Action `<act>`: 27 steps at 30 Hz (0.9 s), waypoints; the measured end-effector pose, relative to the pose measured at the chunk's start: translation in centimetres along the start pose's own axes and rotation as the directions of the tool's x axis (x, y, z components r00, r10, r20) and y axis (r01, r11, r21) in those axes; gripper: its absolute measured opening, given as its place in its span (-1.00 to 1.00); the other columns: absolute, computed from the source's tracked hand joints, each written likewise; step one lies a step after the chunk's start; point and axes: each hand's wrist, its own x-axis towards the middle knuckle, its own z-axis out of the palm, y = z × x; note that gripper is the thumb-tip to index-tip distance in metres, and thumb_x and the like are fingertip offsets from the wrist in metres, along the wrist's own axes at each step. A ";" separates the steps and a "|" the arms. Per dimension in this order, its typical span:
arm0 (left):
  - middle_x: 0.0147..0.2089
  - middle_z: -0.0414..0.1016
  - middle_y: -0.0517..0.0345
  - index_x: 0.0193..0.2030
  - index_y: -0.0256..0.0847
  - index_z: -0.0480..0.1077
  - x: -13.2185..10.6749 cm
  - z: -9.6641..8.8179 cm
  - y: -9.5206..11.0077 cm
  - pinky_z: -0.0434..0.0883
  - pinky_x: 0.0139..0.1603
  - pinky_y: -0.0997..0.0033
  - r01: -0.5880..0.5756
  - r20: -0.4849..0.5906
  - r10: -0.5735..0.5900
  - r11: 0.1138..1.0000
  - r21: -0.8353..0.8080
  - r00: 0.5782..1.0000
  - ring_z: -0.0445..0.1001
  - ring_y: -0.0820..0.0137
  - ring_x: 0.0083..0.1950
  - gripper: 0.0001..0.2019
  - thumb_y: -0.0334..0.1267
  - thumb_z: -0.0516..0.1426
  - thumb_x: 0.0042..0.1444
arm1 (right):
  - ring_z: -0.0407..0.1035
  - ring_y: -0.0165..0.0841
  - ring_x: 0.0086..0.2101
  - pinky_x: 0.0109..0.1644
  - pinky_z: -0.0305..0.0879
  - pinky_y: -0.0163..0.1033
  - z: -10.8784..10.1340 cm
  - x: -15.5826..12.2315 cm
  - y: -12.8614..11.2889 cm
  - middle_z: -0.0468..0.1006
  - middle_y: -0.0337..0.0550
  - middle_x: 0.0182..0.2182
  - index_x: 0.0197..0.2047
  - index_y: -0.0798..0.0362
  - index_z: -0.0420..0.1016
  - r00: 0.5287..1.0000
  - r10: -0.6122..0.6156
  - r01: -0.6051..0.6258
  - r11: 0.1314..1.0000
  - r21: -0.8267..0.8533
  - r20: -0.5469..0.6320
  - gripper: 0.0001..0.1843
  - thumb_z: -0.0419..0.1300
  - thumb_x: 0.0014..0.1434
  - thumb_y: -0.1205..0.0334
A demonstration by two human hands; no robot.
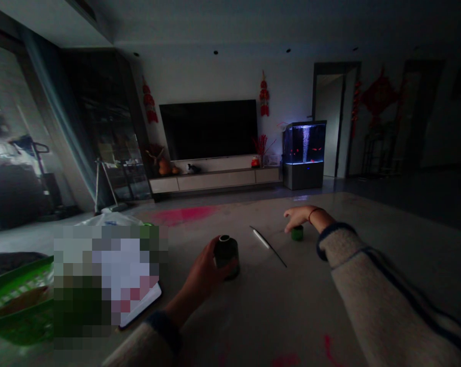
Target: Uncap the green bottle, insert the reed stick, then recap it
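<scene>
My left hand [211, 265] is wrapped round a dark, squat bottle [227, 255] on the table. The bottle stands upright with its pale-rimmed mouth uncovered. A small green cap [297, 234] lies to its right on the tabletop. Just above and behind that cap is my right hand [300, 216], its thumb and fingers apart and holding nothing; whether it touches the cap is hard to see. Between the hands rests a slim stick [267, 245] with a white middle and dark ends.
Pink stains [188, 214] mark the pale table [330, 295]. On the left are a green basket [20, 311], a blurred-out patch with a flat, white-faced object [144, 306] under it, and a clear plastic bag [113, 218]. A fish tank [305, 145] and television [209, 130] stand beyond.
</scene>
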 end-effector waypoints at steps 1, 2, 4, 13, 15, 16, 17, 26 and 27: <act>-0.08 0.39 -0.04 0.05 -0.22 0.11 0.1 0.0 -0.2 0.38 -0.13 0.21 0.022 0.027 -0.022 1.000 -0.018 0.999 0.41 0.23 -0.09 -0.40 -0.09 0.16 -0.15 | 0.32 -0.17 -0.17 -0.21 0.24 -0.22 0.0 0.1 -0.6 0.42 0.04 -0.14 -0.09 0.13 0.38 0.996 -0.062 0.060 0.998 -0.027 -0.070 -0.40 0.29 -0.26 0.13; -0.09 0.40 -0.04 0.05 -0.22 0.13 0.1 0.1 -0.3 0.38 -0.14 0.22 0.036 0.040 -0.035 0.999 -0.033 0.999 0.42 0.24 -0.11 -0.39 -0.08 0.17 -0.16 | 0.32 -0.19 -0.16 -0.18 0.23 -0.24 0.0 0.2 -1.2 0.42 0.04 -0.13 -0.08 0.14 0.38 0.985 -0.122 0.116 0.992 -0.049 -0.125 -0.43 0.26 -0.21 0.13; -0.09 0.40 -0.03 0.05 -0.20 0.13 0.2 0.0 -0.4 0.39 -0.16 0.23 0.046 0.044 -0.044 0.997 -0.056 0.998 0.43 0.24 -0.13 -0.38 -0.07 0.18 -0.18 | 0.33 -0.25 -0.18 -0.16 0.21 -0.30 0.3 0.5 -2.5 0.45 0.01 -0.15 -0.11 0.15 0.42 0.962 -0.219 0.210 0.975 -0.068 -0.166 -0.54 0.20 -0.13 0.16; -0.09 0.41 -0.06 0.05 -0.18 0.11 0.2 0.3 -0.7 0.42 -0.19 0.20 0.060 0.058 -0.051 0.984 -0.168 0.997 0.45 0.23 -0.16 -0.36 -0.09 0.19 -0.20 | 0.35 -0.42 -0.53 -0.49 0.16 -0.39 3.6 1.8 -5.6 0.52 -0.05 -0.50 -0.40 0.20 0.52 0.959 -0.283 0.281 0.956 -0.087 -0.008 -0.73 0.10 -0.08 0.20; -0.12 0.42 -0.04 0.05 -0.17 0.11 0.2 0.3 -0.8 0.42 -0.19 0.20 0.071 0.066 -0.060 0.978 -0.197 0.996 0.45 0.23 -0.16 -0.37 -0.10 0.19 -0.19 | 0.35 -0.40 -0.53 -0.50 0.15 -0.37 4.0 1.8 -6.0 0.52 -0.03 -0.51 -0.41 0.21 0.53 0.961 -0.277 0.275 0.955 -0.113 -0.004 -0.72 0.11 -0.08 0.19; -0.12 0.42 -0.03 0.05 -0.16 0.10 0.2 0.3 -0.7 0.42 -0.18 0.20 0.070 0.069 -0.057 0.976 -0.207 0.996 0.45 0.24 -0.16 -0.38 -0.10 0.19 -0.19 | 0.36 -0.39 -0.52 -0.49 0.15 -0.37 4.1 1.8 -6.2 0.52 -0.02 -0.51 -0.41 0.21 0.53 0.961 -0.278 0.275 0.953 -0.126 -0.006 -0.73 0.11 -0.09 0.19; -0.12 0.41 -0.02 0.04 -0.16 0.10 0.2 0.3 -0.7 0.42 -0.18 0.20 0.069 0.071 -0.055 0.975 -0.212 0.996 0.45 0.24 -0.16 -0.38 -0.10 0.19 -0.19 | 0.37 -0.37 -0.50 -0.47 0.16 -0.37 4.2 1.7 -6.4 0.52 -0.01 -0.50 -0.41 0.21 0.53 0.960 -0.280 0.276 0.951 -0.140 -0.012 -0.73 0.12 -0.09 0.19; -0.10 0.39 -0.03 0.05 -0.15 0.07 0.0 0.3 -0.3 0.43 -0.20 0.22 0.076 0.084 -0.059 0.974 -0.215 0.995 0.45 0.24 -0.15 -0.38 -0.08 0.17 -0.17 | 0.36 -0.36 -0.52 -0.52 0.15 -0.36 4.4 0.3 -7.5 0.52 -0.04 -0.53 -0.49 0.20 0.52 0.967 -0.248 0.253 0.951 -0.179 0.050 -0.81 0.17 -0.21 0.27; -0.10 0.39 -0.02 0.05 -0.14 0.07 0.0 0.3 -0.3 0.43 -0.20 0.21 0.071 0.081 -0.055 0.976 -0.206 0.995 0.45 0.24 -0.15 -0.38 -0.08 0.17 -0.17 | 0.36 -0.36 -0.50 -0.50 0.15 -0.37 4.2 0.2 -7.5 0.52 -0.05 -0.52 -0.49 0.19 0.52 0.966 -0.257 0.259 0.949 -0.180 0.035 -0.81 0.17 -0.21 0.27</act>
